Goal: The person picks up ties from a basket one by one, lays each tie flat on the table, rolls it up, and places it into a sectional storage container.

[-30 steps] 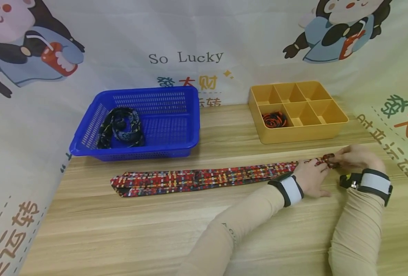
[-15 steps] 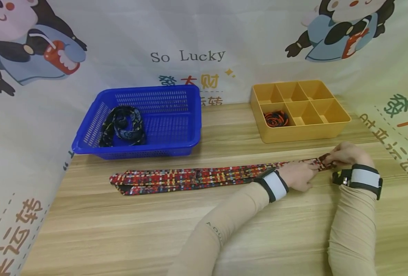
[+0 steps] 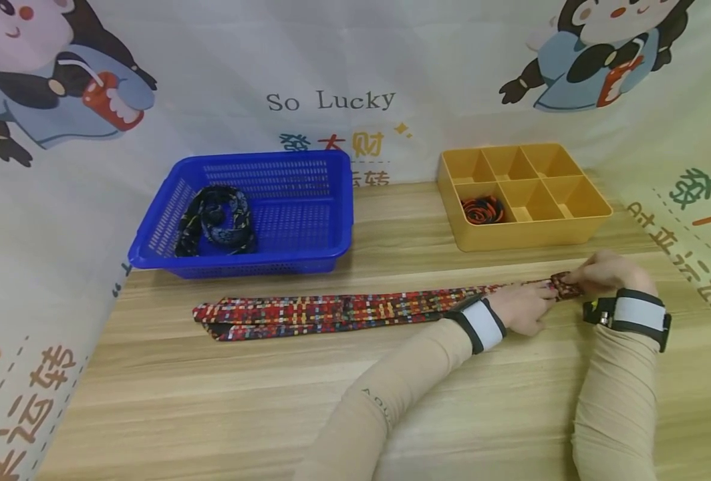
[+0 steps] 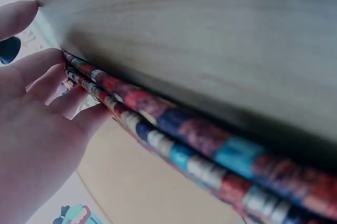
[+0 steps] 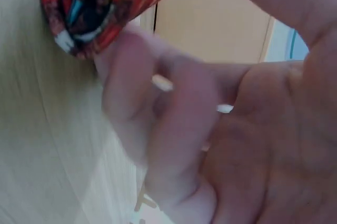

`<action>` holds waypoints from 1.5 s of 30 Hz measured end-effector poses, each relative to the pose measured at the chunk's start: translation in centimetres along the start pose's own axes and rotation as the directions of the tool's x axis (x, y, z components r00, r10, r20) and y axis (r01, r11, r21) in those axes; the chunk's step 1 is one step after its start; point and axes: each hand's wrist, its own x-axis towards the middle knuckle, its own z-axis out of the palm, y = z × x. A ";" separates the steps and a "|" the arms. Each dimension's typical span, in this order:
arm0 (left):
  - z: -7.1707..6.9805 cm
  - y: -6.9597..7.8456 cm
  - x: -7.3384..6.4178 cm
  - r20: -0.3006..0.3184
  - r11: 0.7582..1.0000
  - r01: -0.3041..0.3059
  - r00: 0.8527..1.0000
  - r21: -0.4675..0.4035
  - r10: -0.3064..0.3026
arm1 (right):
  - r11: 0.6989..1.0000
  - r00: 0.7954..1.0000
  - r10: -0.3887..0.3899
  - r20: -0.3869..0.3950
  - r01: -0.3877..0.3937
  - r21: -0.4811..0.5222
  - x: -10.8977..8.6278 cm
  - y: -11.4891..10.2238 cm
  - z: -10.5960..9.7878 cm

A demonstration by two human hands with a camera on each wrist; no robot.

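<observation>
A red, multicoloured patterned necktie (image 3: 331,310) lies lengthwise across the table, folded along its length, its wide pointed end to the left. At its right end it is wound into a small roll (image 3: 566,286), whose spiral edge (image 5: 84,18) shows in the right wrist view. My right hand (image 3: 611,270) holds this roll between thumb and fingers. Just left of the roll, my left hand (image 3: 520,308) rests on the narrow part with its fingers extended. The left wrist view shows those fingers (image 4: 39,71) along the layered tie (image 4: 174,129), thumb apart.
Behind the tie on the left stands a blue plastic basket (image 3: 241,259) with a loosely coiled dark tie (image 3: 229,235) inside. At the back right, a yellow six-section box (image 3: 530,235) has a rolled orange-and-black tie (image 3: 483,210) in its front left section. Printed cloth (image 3: 331,47) hangs behind.
My left hand has slid left along the tie. The right hand has shifted slightly left with the rolled end, and the roll shows more fully now. Basket and box stay put.
</observation>
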 end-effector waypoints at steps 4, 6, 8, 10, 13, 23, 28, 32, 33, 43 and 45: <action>0.2 -0.2 -0.3 -0.014 1.000 -0.017 1.000 0.020 0.018 | 1.000 1.000 0.014 -0.005 -0.014 -0.017 0.2 -0.4 0.4; 0.1 -0.4 -0.6 -0.036 1.000 -0.011 0.999 0.016 0.011 | 1.000 1.000 0.013 -0.025 -0.014 -0.024 0.3 -0.9 0.5; 0.0 -0.5 -1.0 -0.056 1.000 -0.001 0.998 0.006 0.002 | 0.999 0.999 0.011 -0.050 -0.013 -0.038 0.3 -1.4 0.6; -0.3 -0.6 -1.2 -0.071 1.000 0.005 0.997 -0.012 -0.006 | 0.998 0.998 0.008 -0.070 -0.012 -0.055 0.4 -1.9 0.6; -0.6 -0.5 -1.4 -0.069 0.999 0.007 0.998 -0.039 -0.010 | 0.996 0.997 -0.011 -0.070 0.005 -0.086 0.8 -2.6 0.8; -0.9 -0.4 -1.8 -0.054 0.999 0.004 0.999 -0.038 -0.006 | 0.996 0.993 -0.086 0.085 0.087 -0.009 1.4 -4.1 0.8; -0.8 -0.9 -1.7 -0.005 0.996 -0.023 1.000 -0.085 0.022 | 0.987 0.990 -0.139 0.037 0.142 -0.074 0.7 -3.3 0.5; -0.9 -2.0 -1.9 0.055 0.973 -0.066 0.995 -0.222 0.080 | 0.992 0.997 -0.067 0.037 0.070 -0.104 0.6 -3.3 0.5; -0.9 -2.3 -2.1 0.067 0.962 -0.076 0.993 -0.263 0.097 | 0.994 0.997 -0.051 0.052 0.056 -0.099 0.6 -3.4 0.6; 0.3 -2.5 -4.8 0.107 0.997 0.031 0.994 -0.076 -0.023 | 0.999 0.991 0.023 0.129 -0.029 0.041 1.0 -4.5 0.9; 0.8 -1.8 -5.2 0.042 0.998 0.061 0.997 0.009 -0.061 | 0.998 0.993 0.031 0.117 -0.036 0.047 0.9 -5.0 1.0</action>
